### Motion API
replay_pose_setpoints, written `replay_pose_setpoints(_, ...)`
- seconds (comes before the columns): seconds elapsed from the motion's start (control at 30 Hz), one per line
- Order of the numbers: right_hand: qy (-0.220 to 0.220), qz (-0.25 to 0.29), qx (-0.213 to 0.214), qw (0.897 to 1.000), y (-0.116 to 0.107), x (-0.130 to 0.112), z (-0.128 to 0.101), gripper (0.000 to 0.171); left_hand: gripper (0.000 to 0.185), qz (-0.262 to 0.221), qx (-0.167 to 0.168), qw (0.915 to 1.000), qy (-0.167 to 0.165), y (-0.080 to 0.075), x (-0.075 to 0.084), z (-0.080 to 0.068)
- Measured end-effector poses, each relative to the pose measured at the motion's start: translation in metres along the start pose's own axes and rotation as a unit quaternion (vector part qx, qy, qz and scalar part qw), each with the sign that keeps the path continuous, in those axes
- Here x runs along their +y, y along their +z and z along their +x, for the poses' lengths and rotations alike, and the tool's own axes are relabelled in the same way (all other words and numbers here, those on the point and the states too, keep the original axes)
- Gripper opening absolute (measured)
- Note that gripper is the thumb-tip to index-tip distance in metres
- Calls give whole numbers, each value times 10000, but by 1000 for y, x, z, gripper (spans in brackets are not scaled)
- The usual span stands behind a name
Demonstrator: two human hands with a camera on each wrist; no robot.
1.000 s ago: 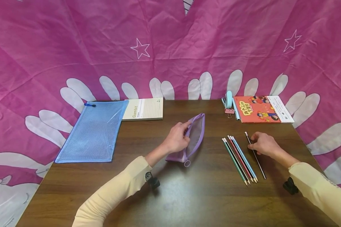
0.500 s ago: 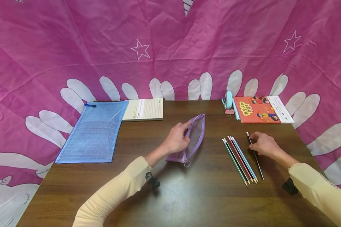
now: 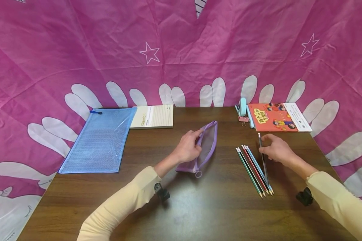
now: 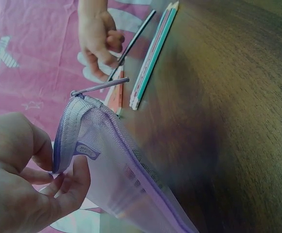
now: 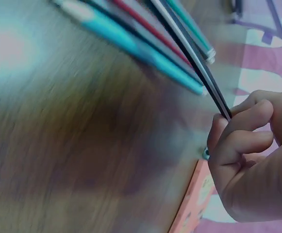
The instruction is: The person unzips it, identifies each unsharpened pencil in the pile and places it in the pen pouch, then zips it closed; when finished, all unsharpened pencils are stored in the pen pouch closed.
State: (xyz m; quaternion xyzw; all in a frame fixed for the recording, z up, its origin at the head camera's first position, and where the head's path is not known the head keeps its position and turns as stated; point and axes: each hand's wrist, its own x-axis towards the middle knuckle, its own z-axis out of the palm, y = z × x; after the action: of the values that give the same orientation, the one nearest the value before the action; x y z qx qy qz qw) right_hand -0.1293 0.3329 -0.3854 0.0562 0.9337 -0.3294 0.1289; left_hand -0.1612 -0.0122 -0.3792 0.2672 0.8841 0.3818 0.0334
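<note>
Item 1, black pencil [image 3: 262, 157]: we hold it pinched near its eraser end between the thumb and fingertips of our right hand [image 3: 276, 151], at about 3 o'clock on the table [image 3: 217, 207]. It is lifted and slants over the row of loose pencils [image 3: 253, 170], its point toward 6 o'clock.

Item 2, purple mesh pouch [image 3: 205, 145]: near table centre, mouth unzipped. Our left hand [image 3: 187, 147] pinches the upper edge between thumb and curled fingers, keeping the opening raised and facing 3 o'clock.

Risks, as we judge them: the pinch sits far back on the pencil, so the long free end may swing and knock the row out of line, or twist out of the fingertips. If the left-hand pinch slackens, the soft mouth could sag shut and the point catch in the mesh.

Pose: right forearm enters from 4 o'clock, wrist low, knuckles up, fingers bent onto the shaft. Left forearm enters from 7 o'clock, hand on its side against the pouch.

Also on the table: blue zip folder [image 3: 101, 140] at 10 o'clock, notepad [image 3: 154, 116] at 11, orange book [image 3: 279, 116] and binder clip [image 3: 243, 117] at 1.
</note>
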Motion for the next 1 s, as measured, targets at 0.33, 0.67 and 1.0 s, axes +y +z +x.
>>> replay_pose_setpoints(0.33,-86,1530,9,9882,2,-33,-6,53,72,-80,-52,9999,-92,0,0,0)
replay_pose_setpoints(0.67,-231,2472,356,9680,8,-61,-3,52,72,-120,-83,9998,-99,0,1,0)
replay_pose_setpoints(1.0,-396,3280,570,9421,18,-83,1,44,70,-48,-28,10000,-40,0,1,-1)
